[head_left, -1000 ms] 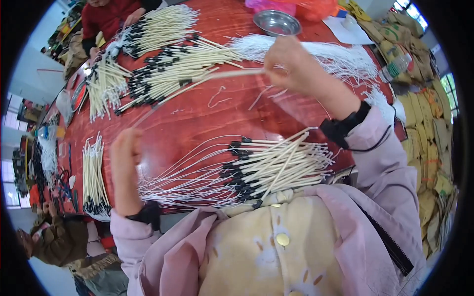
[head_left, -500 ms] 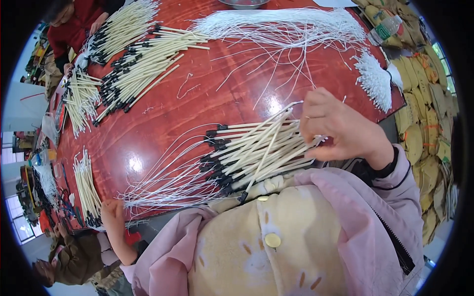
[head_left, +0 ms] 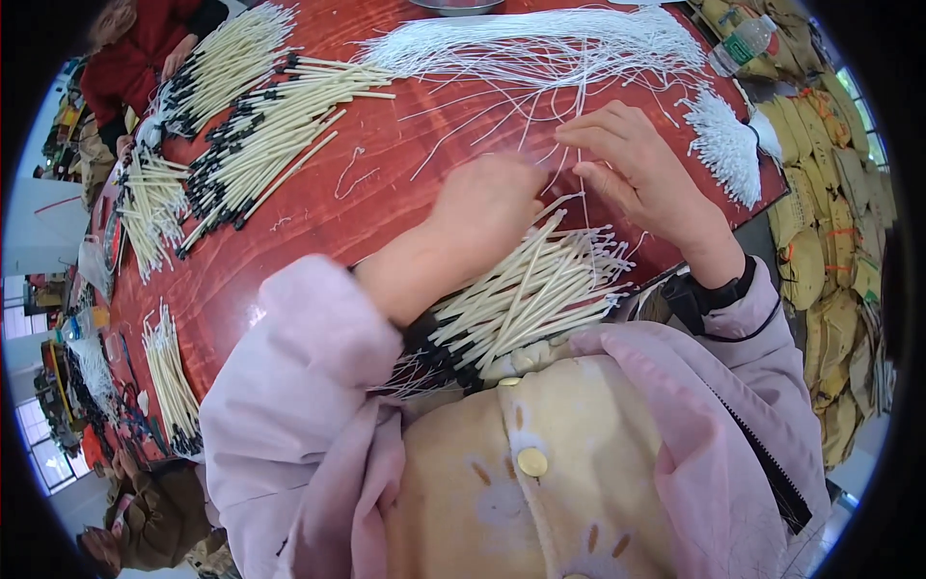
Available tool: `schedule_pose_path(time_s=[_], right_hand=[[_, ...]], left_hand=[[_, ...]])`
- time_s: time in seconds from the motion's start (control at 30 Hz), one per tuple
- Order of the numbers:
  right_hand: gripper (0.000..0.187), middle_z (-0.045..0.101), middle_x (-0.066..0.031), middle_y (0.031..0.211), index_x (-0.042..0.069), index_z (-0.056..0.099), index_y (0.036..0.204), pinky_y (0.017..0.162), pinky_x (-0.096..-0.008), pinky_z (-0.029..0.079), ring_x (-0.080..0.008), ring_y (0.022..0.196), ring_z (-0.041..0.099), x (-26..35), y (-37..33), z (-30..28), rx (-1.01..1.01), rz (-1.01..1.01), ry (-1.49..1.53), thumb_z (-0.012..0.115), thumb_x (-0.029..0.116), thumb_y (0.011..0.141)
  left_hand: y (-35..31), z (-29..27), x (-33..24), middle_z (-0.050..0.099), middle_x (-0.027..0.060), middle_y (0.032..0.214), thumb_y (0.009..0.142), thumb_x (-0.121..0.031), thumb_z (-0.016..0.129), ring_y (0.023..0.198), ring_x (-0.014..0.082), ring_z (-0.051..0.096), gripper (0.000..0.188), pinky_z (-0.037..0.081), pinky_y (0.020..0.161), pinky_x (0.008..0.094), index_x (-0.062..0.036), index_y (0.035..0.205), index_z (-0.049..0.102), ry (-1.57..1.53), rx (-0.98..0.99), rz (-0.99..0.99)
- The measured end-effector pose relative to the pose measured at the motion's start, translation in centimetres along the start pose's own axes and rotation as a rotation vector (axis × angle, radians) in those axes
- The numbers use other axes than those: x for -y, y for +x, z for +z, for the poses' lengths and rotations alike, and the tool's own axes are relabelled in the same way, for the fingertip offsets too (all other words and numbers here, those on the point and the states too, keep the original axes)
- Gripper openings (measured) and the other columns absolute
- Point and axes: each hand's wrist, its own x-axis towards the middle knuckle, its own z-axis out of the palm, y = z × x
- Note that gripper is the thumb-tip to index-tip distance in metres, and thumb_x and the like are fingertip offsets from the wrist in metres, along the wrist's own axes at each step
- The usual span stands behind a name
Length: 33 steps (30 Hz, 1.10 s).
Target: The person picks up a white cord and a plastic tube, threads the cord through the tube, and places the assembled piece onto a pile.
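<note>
My left hand [head_left: 490, 205] reaches across from the left over the yellow rods, a little smeared by motion. Its fingers look curled, and what they pinch is hidden. To its right, my right hand [head_left: 637, 174] has its thumb and bent fingers apart, with a thin white cord [head_left: 582, 106] passing by the thumb. Beneath both hands lies a pile of pale yellow rods [head_left: 531, 299], each with a white tip at the right end and a black end at the left. My left forearm covers part of these black ends and their white cords.
A heap of white cords [head_left: 540, 43] covers the table's far side, with a tied white bundle [head_left: 728, 150] at the right. More rod bundles [head_left: 260, 145] lie far left, near another person [head_left: 145, 58]. Another rod bundle [head_left: 172, 376] lies near left. Sacks [head_left: 815, 241] stand at right.
My left hand has come from the left edge of the table to beside my right hand. My right hand has lifted away from the rod tips, and its fingers have spread.
</note>
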Motion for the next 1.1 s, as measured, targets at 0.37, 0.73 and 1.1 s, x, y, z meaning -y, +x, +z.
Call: schedule_pose_path(time_s=[0.37,0.73,1.1], right_hand=[[0.032,0.066,-0.0108,0.116,0.004,0.066,0.121,0.094,-0.0396,0.047,-0.0306,0.107,0.059,-2.7,-3.6,0.0,-0.04,0.161,-0.012,0.069,0.009,0.09],[0.031,0.067,-0.0109,0.111,0.004,0.067,0.12,0.094,-0.0398,0.047,-0.0302,0.106,0.06,-1.9,-4.8,0.2,-0.041,0.183,0.016,0.069,0.012,0.09],[0.024,0.067,-0.0123,0.111,0.002,0.068,0.116,0.096,-0.0412,0.047,-0.0325,0.107,0.059,-4.2,-3.8,1.6,0.026,0.165,-0.079,0.065,0.009,0.093]], left_hand=[[-1.0,1.4,-6.2,0.066,0.016,0.092,0.082,-0.019,0.071,0.086,0.0376,0.067,0.018,0.053,0.076,0.0482,-0.0026,0.089,0.071,-0.098,0.231,0.152],[-1.7,1.8,-5.5,0.067,0.0179,0.089,0.088,-0.017,0.065,0.082,0.0375,0.069,0.018,0.056,0.074,0.0468,-0.0018,0.081,0.071,-0.182,0.064,0.163],[-3.4,-0.1,-6.6,0.065,0.0139,0.088,0.089,-0.017,0.068,0.079,0.0315,0.071,0.022,0.054,0.066,0.0464,-0.0025,0.105,0.065,0.053,0.265,0.249]])
